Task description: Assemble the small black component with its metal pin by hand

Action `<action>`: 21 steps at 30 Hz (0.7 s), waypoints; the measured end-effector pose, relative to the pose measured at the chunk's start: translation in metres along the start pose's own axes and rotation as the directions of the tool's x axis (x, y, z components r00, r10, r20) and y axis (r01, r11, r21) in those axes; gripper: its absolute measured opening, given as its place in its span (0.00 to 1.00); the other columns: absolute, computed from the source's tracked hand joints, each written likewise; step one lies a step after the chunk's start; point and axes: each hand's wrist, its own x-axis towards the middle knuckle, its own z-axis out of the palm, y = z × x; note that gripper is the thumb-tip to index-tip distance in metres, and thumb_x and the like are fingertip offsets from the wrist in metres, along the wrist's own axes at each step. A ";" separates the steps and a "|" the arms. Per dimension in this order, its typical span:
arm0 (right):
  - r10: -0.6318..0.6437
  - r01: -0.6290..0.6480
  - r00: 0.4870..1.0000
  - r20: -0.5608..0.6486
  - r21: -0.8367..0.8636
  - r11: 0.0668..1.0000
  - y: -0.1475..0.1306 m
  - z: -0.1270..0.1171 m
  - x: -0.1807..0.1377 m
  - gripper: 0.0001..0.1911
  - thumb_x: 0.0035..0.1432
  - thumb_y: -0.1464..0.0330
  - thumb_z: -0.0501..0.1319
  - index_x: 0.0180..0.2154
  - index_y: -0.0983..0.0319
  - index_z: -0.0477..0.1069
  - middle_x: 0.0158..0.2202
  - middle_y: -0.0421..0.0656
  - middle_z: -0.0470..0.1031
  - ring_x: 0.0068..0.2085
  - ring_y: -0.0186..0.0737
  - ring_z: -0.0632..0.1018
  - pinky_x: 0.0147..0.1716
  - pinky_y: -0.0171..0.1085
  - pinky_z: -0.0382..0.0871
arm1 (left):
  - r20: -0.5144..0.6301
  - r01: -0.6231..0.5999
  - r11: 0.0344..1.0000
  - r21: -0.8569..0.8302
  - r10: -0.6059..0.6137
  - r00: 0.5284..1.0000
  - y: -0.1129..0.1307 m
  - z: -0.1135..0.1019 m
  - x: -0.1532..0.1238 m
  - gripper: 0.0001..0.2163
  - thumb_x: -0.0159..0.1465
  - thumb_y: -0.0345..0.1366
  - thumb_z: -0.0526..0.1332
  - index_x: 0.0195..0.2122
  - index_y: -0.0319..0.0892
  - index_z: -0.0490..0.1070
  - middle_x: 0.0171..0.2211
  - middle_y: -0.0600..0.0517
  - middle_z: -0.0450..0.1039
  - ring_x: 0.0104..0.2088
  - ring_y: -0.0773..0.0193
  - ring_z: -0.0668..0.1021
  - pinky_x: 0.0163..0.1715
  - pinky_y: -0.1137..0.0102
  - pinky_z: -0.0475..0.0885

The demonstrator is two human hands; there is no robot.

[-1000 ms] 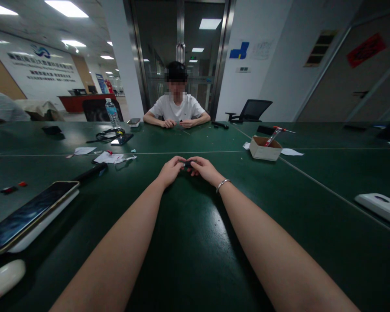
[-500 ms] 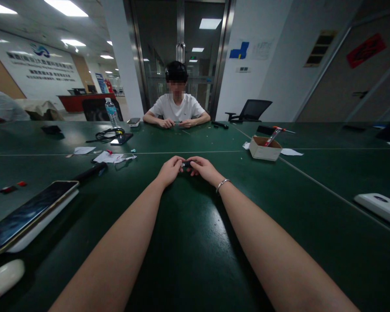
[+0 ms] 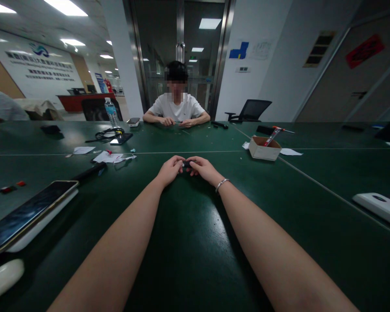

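Note:
Both my hands meet above the green table [image 3: 188,242], out in front of me. Between them is a small black object with a silvery end [image 3: 186,164], too small to name its kind. My left hand [image 3: 170,170] pinches the silvery end with thumb and fingers. Around the black end, the fingers of my right hand [image 3: 204,168] are closed, with the thumb on top. Fingers hide much of the object. A silver bracelet [image 3: 221,185] circles my right wrist.
To the left lie a phone [image 3: 32,212], a white mouse-like object [image 3: 3,279], paper scraps [image 3: 108,157] and a coiled black cable [image 3: 108,134]. A water bottle [image 3: 111,112] stands behind. At right sits a small box [image 3: 264,149] holding a tool. Across the table sits a person [image 3: 177,106].
Hardly anything differs. My hands keep their hold on the small black object in nearly the same place, and the view has shifted very slightly.

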 end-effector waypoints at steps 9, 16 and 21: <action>0.009 -0.009 1.000 -0.001 0.003 1.000 0.000 0.000 0.001 0.09 0.62 0.75 0.56 0.43 0.64 0.71 0.24 0.38 0.74 0.20 0.26 0.73 0.20 0.26 0.62 | -0.015 0.012 1.000 0.026 -0.012 1.000 -0.006 -0.001 0.001 0.12 0.62 0.39 0.55 0.44 0.42 0.72 0.27 0.54 0.70 0.26 0.69 0.71 0.27 0.73 0.65; 0.012 -0.011 1.000 -0.015 0.013 1.000 -0.001 0.001 0.000 0.09 0.62 0.74 0.56 0.43 0.64 0.71 0.25 0.38 0.74 0.20 0.26 0.73 0.20 0.25 0.63 | -0.006 -0.023 0.999 -0.026 0.023 1.000 -0.005 0.000 0.002 0.12 0.61 0.38 0.58 0.44 0.42 0.71 0.30 0.53 0.71 0.30 0.68 0.72 0.32 0.72 0.67; 0.016 -0.015 1.000 -0.010 0.007 1.000 -0.002 0.001 -0.001 0.09 0.62 0.75 0.55 0.43 0.64 0.70 0.25 0.38 0.74 0.20 0.26 0.73 0.20 0.25 0.62 | 0.014 0.019 1.000 -0.009 -0.019 1.000 -0.003 0.000 0.001 0.15 0.65 0.43 0.51 0.44 0.42 0.71 0.24 0.54 0.69 0.26 0.67 0.71 0.29 0.71 0.66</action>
